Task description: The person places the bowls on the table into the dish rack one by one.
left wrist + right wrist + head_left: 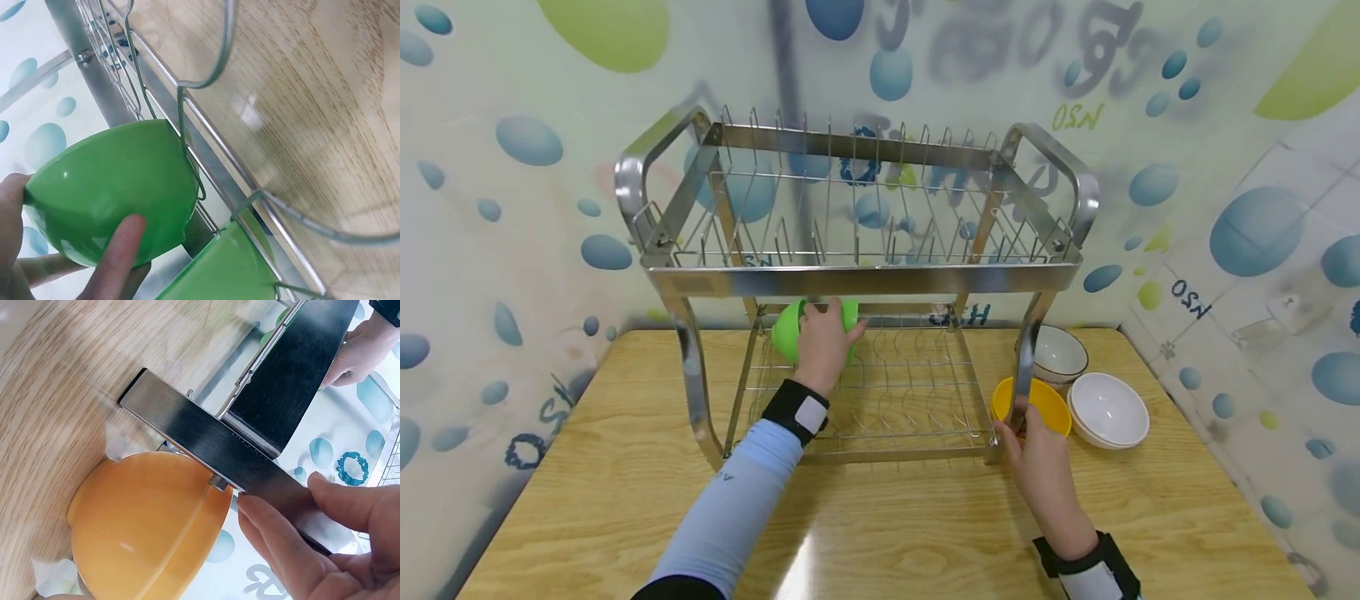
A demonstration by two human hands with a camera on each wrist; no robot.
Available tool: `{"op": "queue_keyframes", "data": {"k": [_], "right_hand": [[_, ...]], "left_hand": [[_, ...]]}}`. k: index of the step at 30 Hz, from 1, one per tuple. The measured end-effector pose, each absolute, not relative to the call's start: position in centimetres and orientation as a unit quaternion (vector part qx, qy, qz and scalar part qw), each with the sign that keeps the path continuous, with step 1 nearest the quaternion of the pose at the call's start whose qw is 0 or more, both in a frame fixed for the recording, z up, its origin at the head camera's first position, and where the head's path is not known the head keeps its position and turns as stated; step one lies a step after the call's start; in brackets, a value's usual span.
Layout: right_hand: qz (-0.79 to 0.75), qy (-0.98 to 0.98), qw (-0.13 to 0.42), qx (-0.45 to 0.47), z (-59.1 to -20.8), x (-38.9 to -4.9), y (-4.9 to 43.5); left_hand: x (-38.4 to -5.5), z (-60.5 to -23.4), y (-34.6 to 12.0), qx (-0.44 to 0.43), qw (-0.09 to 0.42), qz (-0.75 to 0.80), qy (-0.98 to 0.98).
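Note:
In the head view my left hand point(823, 346) is at the back left of the dish rack's lower tier, holding a green bowl point(787, 332). The left wrist view shows the thumb and fingers around that bowl point(119, 181), which is tilted on its side against the wires. A second green bowl point(228, 269) leans among the wires beside it. My right hand point(1041, 458) grips the front right leg of the steel dish rack point(865, 280) low down. In the right wrist view, thumb and fingers pinch the flat metal leg point(206, 447).
Just right of the rack stand a yellow bowl point(1051, 406), a white bowl point(1108, 408) and a dark-rimmed white bowl point(1060, 354). The upper tier point(865, 150) overhangs the left hand. A patterned wall point(490, 208) rises behind the wooden table point(925, 533).

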State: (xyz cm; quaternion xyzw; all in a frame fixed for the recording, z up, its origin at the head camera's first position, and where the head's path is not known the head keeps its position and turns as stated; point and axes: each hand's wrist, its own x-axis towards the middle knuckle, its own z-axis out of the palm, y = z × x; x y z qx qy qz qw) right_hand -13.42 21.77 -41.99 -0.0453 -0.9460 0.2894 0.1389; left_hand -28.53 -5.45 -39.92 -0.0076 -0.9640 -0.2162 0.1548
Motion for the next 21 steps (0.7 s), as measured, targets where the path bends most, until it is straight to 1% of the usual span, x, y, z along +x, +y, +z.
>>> {"op": "queue_keyframes", "data": {"k": [5,10,21], "right_hand": [[0.289,-0.946,0.141,-0.041,-41.96,-13.4,21.73],[0.287,-0.946,0.149,-0.035,-41.98,-13.44,21.78],[0.29,-0.944,0.157,-0.026,-41.99,-13.42,21.81]], "left_hand": [[-28.43,-39.93,-5.32,-0.007,0.144,-0.208,-0.967],[-28.39,-40.05,-5.24,-0.015,0.146,-0.202,-0.968],[-28.39,-40.07,-5.18,-0.017,0.133,-0.195,-0.972]]}}
